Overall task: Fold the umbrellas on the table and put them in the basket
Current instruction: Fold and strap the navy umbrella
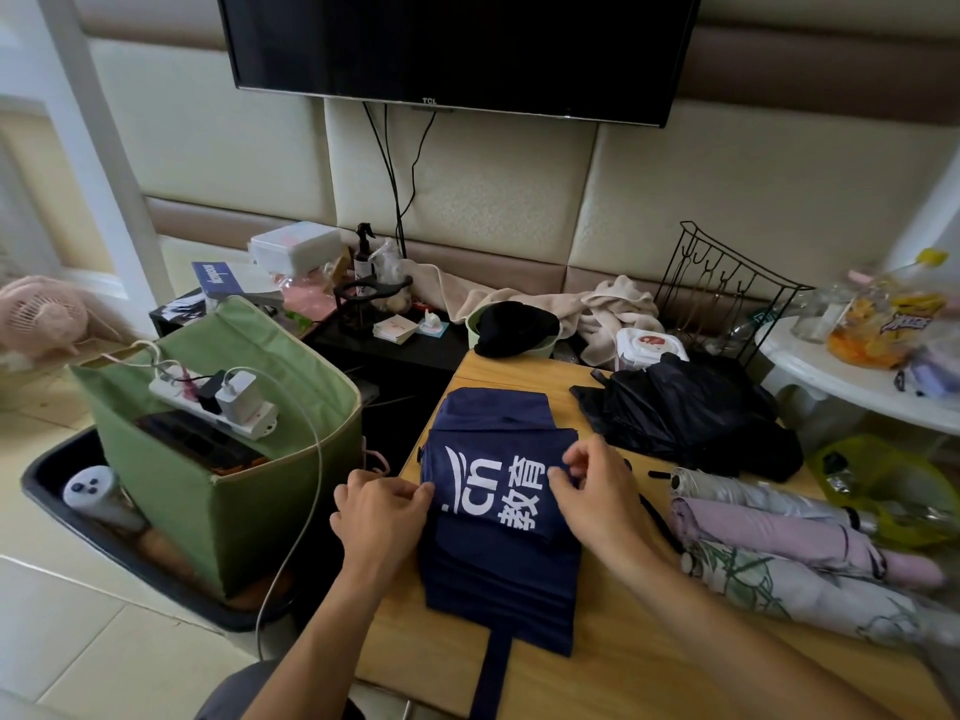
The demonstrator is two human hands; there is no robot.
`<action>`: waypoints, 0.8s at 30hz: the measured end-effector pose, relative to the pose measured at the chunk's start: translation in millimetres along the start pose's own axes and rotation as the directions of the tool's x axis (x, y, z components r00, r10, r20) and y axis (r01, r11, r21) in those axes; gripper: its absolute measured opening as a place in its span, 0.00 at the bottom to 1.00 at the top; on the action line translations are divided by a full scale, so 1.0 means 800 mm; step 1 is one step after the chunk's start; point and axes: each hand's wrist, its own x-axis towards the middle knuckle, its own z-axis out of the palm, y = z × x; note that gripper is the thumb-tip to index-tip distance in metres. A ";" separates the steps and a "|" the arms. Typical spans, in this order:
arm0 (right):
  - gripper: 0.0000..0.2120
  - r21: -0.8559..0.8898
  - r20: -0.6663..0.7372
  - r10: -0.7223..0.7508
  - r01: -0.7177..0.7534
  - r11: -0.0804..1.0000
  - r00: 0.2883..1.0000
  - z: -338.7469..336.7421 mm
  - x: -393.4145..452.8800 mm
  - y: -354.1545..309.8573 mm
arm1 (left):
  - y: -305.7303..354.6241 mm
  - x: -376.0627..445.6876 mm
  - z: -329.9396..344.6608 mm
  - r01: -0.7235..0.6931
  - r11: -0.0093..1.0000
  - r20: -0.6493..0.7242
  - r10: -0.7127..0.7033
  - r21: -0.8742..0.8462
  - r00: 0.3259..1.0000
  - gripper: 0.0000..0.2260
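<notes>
A navy umbrella [498, 553] with white printed characters lies flattened on the wooden table [649, 662], its strap hanging toward me. My left hand [376, 517] pinches the left edge of its top fabric flap. At the flap's right edge my right hand [597, 491] pinches the fabric. A black umbrella [691, 413] lies crumpled at the table's back right. Three rolled umbrellas lie at the right: silver [753, 493], lilac [779, 535] and floral white [810, 595]. The green fabric basket [228, 491] stands on the floor to the left.
A white power strip [213, 402] with chargers rests inside the basket, its cable trailing down. A black tray [57, 491] lies under the basket. A black wire rack [727, 283], a towel [597, 304] and a wipes box [649, 345] crowd the back. A white side table [841, 381] stands right.
</notes>
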 end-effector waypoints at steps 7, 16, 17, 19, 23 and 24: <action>0.08 -0.112 0.345 -0.199 0.251 0.962 0.917 0.026 0.011 -0.002 | 0.003 -0.003 -0.003 0.062 0.997 0.033 -0.064 0.048 0.997 0.08; 0.07 -0.209 0.411 -0.226 0.333 0.920 0.883 0.042 0.004 0.008 | 0.030 -0.029 0.001 -0.276 0.710 0.067 0.414 -0.648 0.908 0.09; 0.07 -0.218 0.412 -0.236 0.346 0.913 0.880 0.043 0.002 0.009 | 0.037 -0.033 0.002 -0.061 0.625 0.210 0.350 -0.778 0.913 0.09; 0.06 -0.232 0.417 -0.256 0.375 0.898 0.872 0.045 0.001 0.009 | 0.038 -0.024 0.006 0.285 0.463 0.429 0.241 -0.839 0.871 0.12; 0.04 -0.182 0.488 -0.217 0.341 0.922 0.846 0.038 0.014 0.004 | 0.027 0.001 0.006 0.546 0.318 0.603 0.112 -0.775 0.790 0.21; 0.03 -0.147 0.500 -0.206 0.317 0.937 0.841 0.035 0.020 0.002 | 0.025 0.003 0.005 0.573 0.309 0.626 0.103 -0.759 0.773 0.22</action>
